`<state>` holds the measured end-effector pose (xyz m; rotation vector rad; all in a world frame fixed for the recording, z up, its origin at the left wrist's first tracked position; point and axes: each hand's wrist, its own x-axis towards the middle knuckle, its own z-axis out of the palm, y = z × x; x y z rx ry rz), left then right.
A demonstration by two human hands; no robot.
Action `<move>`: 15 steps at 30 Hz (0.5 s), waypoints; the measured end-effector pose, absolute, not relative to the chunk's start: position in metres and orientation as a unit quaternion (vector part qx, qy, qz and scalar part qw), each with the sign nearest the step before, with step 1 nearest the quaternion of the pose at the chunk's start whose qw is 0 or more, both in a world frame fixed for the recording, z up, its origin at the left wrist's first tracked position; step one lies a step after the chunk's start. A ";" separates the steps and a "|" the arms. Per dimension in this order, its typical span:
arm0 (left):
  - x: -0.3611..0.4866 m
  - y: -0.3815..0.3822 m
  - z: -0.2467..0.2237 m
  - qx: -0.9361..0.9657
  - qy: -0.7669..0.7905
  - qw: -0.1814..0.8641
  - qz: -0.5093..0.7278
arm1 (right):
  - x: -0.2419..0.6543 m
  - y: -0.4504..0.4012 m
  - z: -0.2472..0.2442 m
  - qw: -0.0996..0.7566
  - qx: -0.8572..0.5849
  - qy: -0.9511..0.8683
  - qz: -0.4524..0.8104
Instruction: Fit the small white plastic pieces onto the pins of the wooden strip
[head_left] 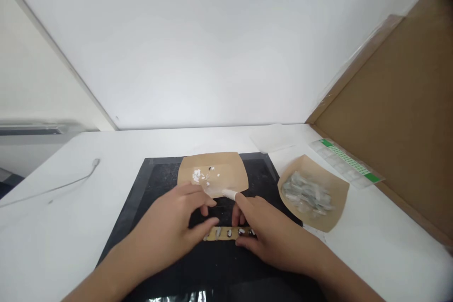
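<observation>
A narrow tan strip (223, 233) lies across the black mat, bearing a row of small dark spots with white and translucent pieces on them. My left hand (177, 219) is at the strip's left end, its thumb tip against it and its curled fingers apart from the thumb. Around the right end is my right hand (264, 226), thumb on the near edge and fingertips on the far edge. A white cover (229, 194) sits on its outstretched index finger. Just beyond the hands, a tan paper tray (231, 170) holds small white pieces.
On the right, another tan tray (339, 198) carries a heap of clear, greyish pieces. Behind it lies a clear plastic case with a green label (350, 163). A black mat (212, 269) covers the white table (63, 226). A cable (79, 179) lies left; cardboard (399, 118) stands right.
</observation>
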<state>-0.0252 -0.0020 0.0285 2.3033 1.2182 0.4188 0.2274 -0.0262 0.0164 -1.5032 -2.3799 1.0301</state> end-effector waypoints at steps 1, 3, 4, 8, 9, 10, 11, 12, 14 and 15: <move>-0.033 -0.001 0.032 0.844 0.462 0.230 0.144 | 0.229 -0.026 0.017 0.071 -0.499 -0.791 0.346; -0.049 -0.002 0.034 0.838 0.499 0.189 0.116 | 0.231 -0.025 0.019 0.070 -0.494 -0.790 0.356; -0.057 -0.004 0.032 0.833 0.517 0.171 0.097 | 0.233 -0.025 0.020 0.071 -0.491 -0.791 0.359; -0.091 -0.024 0.013 0.784 0.598 0.142 0.087 | 0.237 -0.028 0.027 0.086 -0.485 -0.795 0.353; -0.099 -0.030 0.005 0.770 0.614 0.142 0.104 | 0.238 -0.028 0.029 0.097 -0.484 -0.798 0.346; -0.107 -0.037 -0.004 0.751 0.633 0.140 0.124 | 0.239 -0.028 0.030 0.113 -0.483 -0.800 0.337; -0.114 -0.043 -0.014 0.727 0.657 0.134 0.148 | 0.239 -0.028 0.031 0.133 -0.481 -0.803 0.325; -0.120 -0.049 -0.025 0.702 0.679 0.130 0.173 | 0.239 -0.027 0.031 0.156 -0.480 -0.806 0.309; -0.129 -0.060 -0.047 0.655 0.710 0.112 0.232 | 0.240 -0.024 0.030 0.203 -0.480 -0.810 0.268; -0.132 -0.065 -0.057 0.638 0.719 0.099 0.257 | 0.242 -0.023 0.028 0.224 -0.482 -0.811 0.245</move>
